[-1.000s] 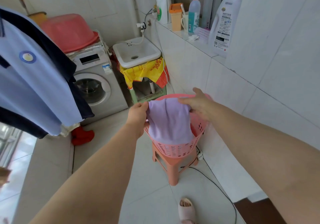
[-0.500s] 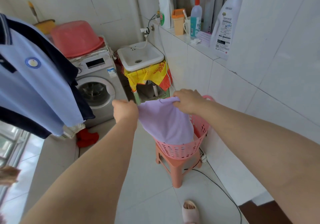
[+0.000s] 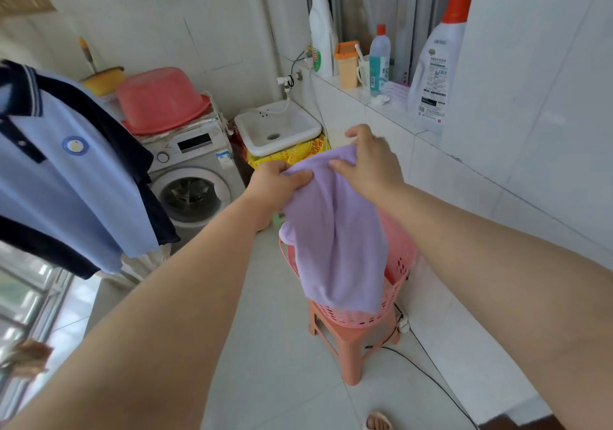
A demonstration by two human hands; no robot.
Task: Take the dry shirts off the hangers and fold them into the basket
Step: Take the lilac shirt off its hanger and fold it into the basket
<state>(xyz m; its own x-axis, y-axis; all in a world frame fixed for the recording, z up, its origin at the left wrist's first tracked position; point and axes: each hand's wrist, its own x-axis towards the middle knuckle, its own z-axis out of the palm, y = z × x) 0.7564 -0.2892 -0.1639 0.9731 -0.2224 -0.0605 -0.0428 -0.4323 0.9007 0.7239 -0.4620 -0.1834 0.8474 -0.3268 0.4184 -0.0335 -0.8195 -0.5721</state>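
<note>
Open floor (image 3: 272, 346) near left of the basket (image 3: 403, 260); tiled wall (image 3: 464, 204) crowds its right, sink (image 3: 277, 127) and washing machine (image 3: 194, 177) block the far side.

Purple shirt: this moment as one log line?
left hand grips purple shirt | right hand grips it | pink basket below, on stool

A grey washing machine (image 3: 195, 177) stands against the back wall with an upturned pink basin (image 3: 159, 101) on top. Just right of it sits a white sink (image 3: 298, 124), a yellow cloth (image 3: 298, 154) hanging beneath its front edge. On the tiled ledge (image 3: 351, 92) stand a white bottle (image 3: 321, 31), an orange cup (image 3: 346, 64), a red-capped bottle (image 3: 379, 57) and a detergent jug (image 3: 438, 64). A salmon stool (image 3: 351, 356) stands on the floor, a black cable (image 3: 431, 376) trailing beside it.
</note>
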